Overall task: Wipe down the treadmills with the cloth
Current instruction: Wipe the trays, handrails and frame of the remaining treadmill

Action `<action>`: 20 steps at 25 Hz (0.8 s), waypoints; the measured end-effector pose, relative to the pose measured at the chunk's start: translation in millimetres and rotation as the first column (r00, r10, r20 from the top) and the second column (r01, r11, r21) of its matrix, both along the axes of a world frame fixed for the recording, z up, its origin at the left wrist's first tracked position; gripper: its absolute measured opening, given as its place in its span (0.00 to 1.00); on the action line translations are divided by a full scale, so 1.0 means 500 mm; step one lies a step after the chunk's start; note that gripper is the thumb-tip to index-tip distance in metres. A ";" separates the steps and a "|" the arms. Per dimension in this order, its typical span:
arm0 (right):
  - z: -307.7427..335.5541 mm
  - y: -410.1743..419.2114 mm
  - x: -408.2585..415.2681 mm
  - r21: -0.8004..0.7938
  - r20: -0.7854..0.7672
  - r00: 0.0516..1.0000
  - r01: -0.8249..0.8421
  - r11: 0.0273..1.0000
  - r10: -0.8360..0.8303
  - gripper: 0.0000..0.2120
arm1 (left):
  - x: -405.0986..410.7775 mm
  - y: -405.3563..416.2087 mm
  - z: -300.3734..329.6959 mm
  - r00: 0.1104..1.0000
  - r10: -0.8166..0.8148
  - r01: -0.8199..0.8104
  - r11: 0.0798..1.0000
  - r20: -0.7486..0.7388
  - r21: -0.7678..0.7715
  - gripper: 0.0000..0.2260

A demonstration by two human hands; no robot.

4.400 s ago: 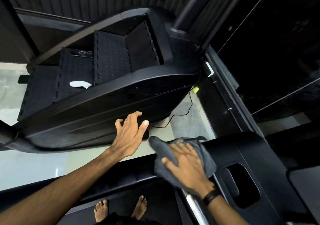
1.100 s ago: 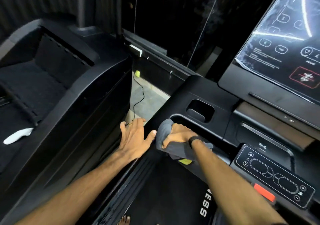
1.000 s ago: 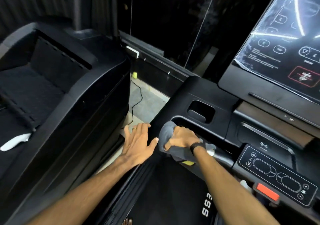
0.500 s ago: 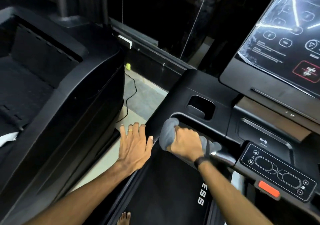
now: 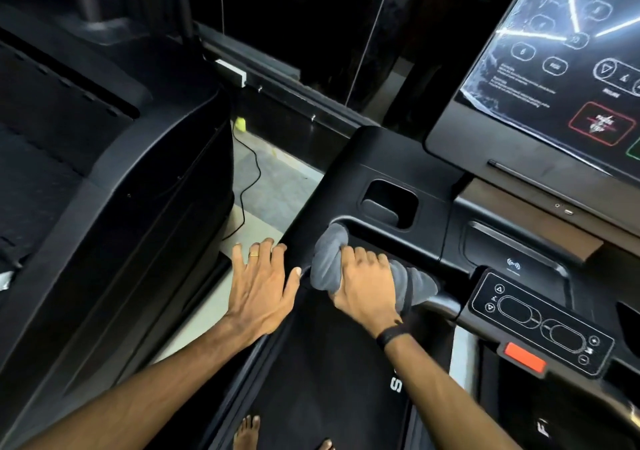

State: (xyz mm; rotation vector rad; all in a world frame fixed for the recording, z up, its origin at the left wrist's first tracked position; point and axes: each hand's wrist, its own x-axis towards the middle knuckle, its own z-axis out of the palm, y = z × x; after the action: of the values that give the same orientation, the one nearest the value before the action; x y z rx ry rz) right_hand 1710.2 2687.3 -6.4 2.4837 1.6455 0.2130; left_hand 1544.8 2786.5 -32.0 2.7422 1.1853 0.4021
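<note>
Right hand (image 5: 363, 283): curled around grey cloth (image 5: 327, 259), wrapped over treadmill handlebar (image 5: 441, 302).
Left hand (image 5: 261, 285): fingers spread flat, just left of cloth.

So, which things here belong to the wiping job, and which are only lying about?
Belonging to the job:
- grey cloth, gripped by the right hand
- treadmill handlebar, with the cloth wrapped around it
- left hand, flat, fingers spread

Only lying about:
- black cable on the floor
- neighbouring machine
- red stop button
</note>
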 end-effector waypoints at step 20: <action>0.040 -0.029 0.061 -0.062 -0.239 0.971 -0.024 0.998 0.008 0.24 | 0.005 -0.019 0.019 0.998 0.046 -0.043 0.997 -0.048 0.061 0.28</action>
State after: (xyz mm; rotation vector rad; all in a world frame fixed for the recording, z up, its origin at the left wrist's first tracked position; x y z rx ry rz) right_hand 1740.7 2672.9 13.6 2.5306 1.7291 -0.1409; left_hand 1547.1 2777.3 -22.4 2.7961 1.2690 0.3831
